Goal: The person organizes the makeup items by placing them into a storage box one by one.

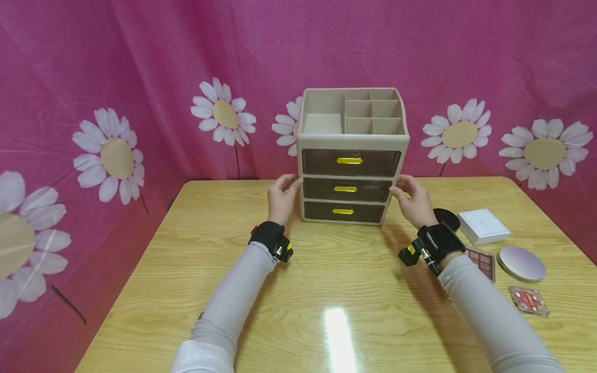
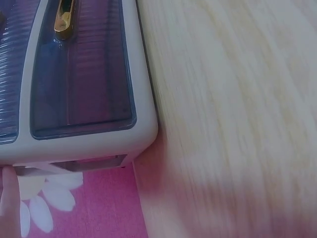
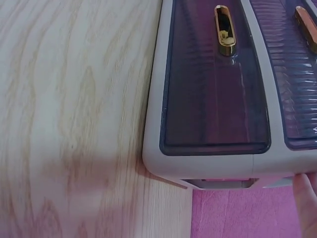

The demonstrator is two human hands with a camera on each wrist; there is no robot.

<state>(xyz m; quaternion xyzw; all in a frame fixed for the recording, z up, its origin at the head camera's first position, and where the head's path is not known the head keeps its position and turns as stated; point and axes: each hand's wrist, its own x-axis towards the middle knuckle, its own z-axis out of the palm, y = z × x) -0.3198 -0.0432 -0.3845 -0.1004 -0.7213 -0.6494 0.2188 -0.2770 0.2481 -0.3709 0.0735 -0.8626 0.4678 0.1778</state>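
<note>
A beige cosmetics organizer [image 1: 353, 141] stands upright at the back of the table, with three dark see-through drawers and gold handles. All three drawers are closed. Its top is divided into several compartments with nothing in them. My left hand [image 1: 282, 199] grips its left side, thumb at the front edge beside the middle drawer. On the opposite side my right hand [image 1: 414, 203] holds it at about the same height. Each wrist view shows the lower drawers [image 2: 84, 74] close up, with only a fingertip at the frame's edge; the other fingers are mostly hidden.
Right of the organizer lie a white box [image 1: 483, 226], a black round item [image 1: 446, 218], a palette [image 1: 481, 263] partly behind my right wrist, a lilac round compact [image 1: 521, 263] and a small clear-and-red case [image 1: 529, 300]. A pink flowered curtain [image 1: 317, 46] hangs behind the wooden table [image 1: 298, 300].
</note>
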